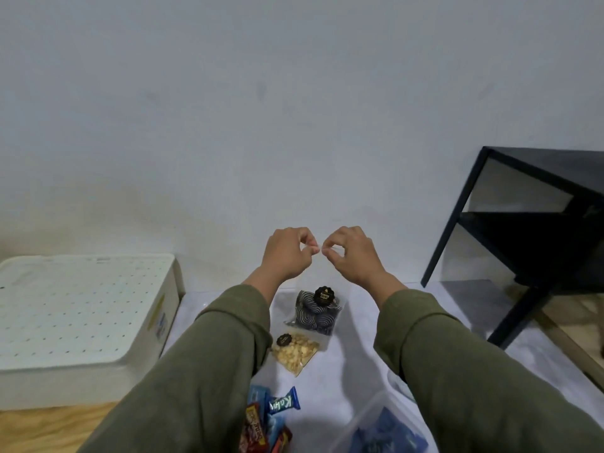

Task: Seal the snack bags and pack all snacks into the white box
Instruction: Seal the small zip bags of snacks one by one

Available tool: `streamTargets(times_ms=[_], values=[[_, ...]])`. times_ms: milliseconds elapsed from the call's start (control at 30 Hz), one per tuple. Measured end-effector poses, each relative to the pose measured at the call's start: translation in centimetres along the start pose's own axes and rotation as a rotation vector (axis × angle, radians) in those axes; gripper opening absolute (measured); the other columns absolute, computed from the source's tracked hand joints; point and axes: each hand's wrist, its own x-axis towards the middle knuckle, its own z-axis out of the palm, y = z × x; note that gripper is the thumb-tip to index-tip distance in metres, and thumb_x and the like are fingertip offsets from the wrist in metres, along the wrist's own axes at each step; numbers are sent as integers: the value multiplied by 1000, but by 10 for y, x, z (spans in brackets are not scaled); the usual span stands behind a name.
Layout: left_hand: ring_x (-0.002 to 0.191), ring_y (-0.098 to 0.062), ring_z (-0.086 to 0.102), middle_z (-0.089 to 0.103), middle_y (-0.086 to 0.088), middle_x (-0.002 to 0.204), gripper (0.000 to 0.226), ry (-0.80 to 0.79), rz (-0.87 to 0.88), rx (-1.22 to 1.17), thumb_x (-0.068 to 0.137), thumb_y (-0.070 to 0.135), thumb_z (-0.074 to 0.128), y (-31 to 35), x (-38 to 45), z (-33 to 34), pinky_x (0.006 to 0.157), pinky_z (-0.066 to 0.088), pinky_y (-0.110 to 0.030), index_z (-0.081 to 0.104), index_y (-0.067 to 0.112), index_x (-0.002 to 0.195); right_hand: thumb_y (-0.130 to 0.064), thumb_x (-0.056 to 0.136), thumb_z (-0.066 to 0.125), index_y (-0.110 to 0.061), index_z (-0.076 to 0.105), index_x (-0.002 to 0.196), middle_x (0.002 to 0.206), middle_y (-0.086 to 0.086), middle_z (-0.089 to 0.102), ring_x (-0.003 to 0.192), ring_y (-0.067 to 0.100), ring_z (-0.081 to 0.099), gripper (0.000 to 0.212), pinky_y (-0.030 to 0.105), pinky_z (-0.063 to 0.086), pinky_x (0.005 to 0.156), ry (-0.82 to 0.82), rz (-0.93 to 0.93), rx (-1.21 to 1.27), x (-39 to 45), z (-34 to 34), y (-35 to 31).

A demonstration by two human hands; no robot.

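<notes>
Snacks are still spread over the pale sheet [343, 364] on the floor, so the packing is judged to be at an early stage. Nearest, at the bottom edge, a clear tub [376, 420] holding blue packets [389, 436] is seen, and left of it a small heap of wrapped bars [261, 426] in red and blue, with one blue bar [282, 403] lying on top. Two olive sleeves [202, 371] are stretched forward over them.

Further out, a clear nut bag [295, 351] is laid flat, and just beyond it a bag of dark swirled biscuits [315, 313] is seen, partly overlapping it. Whether these two are already sealed cannot be told.

Beyond those, both hands are raised side by side. The left hand [287, 256] and right hand [351, 253] are each curled, thumb against fingertip, and the two pinches nearly meet. What is pinched cannot be made out: possibly the top edge of a transparent bag, too faint against the wall. A sealing step is judged to be in hand.

To the left, the white box [81, 315] is set on the wooden floor, well apart from the snacks. Its perforated lid [75, 295] is on, and nothing is seen packed inside. At far right stands a black shelf [529, 230] against the wall. Left to do, by this reckoning: sealing, opening the box, and packing everything.
</notes>
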Motion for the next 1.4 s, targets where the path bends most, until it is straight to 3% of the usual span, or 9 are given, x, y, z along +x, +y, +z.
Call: streamTargets(times_ms=[267, 400, 633, 867, 1100, 1233, 1400], values=[[102, -20, 59, 65, 11, 89, 8, 39, -50, -31, 87, 22, 61, 3, 5, -4, 97, 43, -43, 61, 27, 80, -24, 90, 57, -16, 67, 90, 105, -3, 64, 115, 19, 42, 12, 33, 29, 89, 41, 6, 38, 8, -11, 3], [105, -21, 59, 70, 8, 99, 6, 19, -17, -17, 87, 25, 61, 9, 6, 0, 99, 42, -43, 66, 22, 88, -22, 89, 59, -15, 67, 86, 103, -5, 64, 115, 18, 41, 11, 30, 25, 87, 43, -34, 31, 13, -15, 1], [101, -20, 60, 70, 5, 94, 6, 94, -65, 15, 88, 19, 59, 18, 11, 5, 97, 42, -43, 66, 18, 86, -20, 90, 57, -16, 66, 90, 97, -6, 62, 112, 17, 42, 10, 30, 26, 85, 60, -25, 107, 12, -18, 9], [104, -17, 58, 70, 8, 103, 12, 90, -30, 91, 90, 29, 58, 26, 7, 9, 96, 34, -36, 67, 21, 95, -18, 91, 56, -15, 66, 89, 99, -4, 63, 114, 18, 40, 10, 32, 26, 88, 44, -5, 66, 14, -26, 16], [103, -20, 59, 69, 7, 98, 8, 89, -52, 74, 89, 24, 58, 28, 9, 9, 97, 39, -38, 66, 21, 90, -18, 90, 57, -15, 65, 86, 96, -4, 64, 113, 17, 41, 10, 30, 27, 88, 50, 14, 80, 7, -33, 26], [102, -15, 58, 69, 10, 105, 15, 61, 2, 139, 90, 35, 58, 38, 11, 13, 94, 32, -34, 67, 24, 96, -17, 90, 56, -14, 66, 87, 97, -2, 65, 113, 18, 40, 11, 32, 28, 90, 42, 21, 6, 9, -40, 27], [97, -20, 59, 68, 4, 97, 14, 100, -28, 223, 92, 29, 53, 45, 16, 19, 90, 30, -34, 64, 23, 97, -22, 90, 59, -17, 68, 92, 96, -3, 63, 112, 15, 39, 11, 28, 24, 88, 36, 43, 138, 6, -43, 28]])
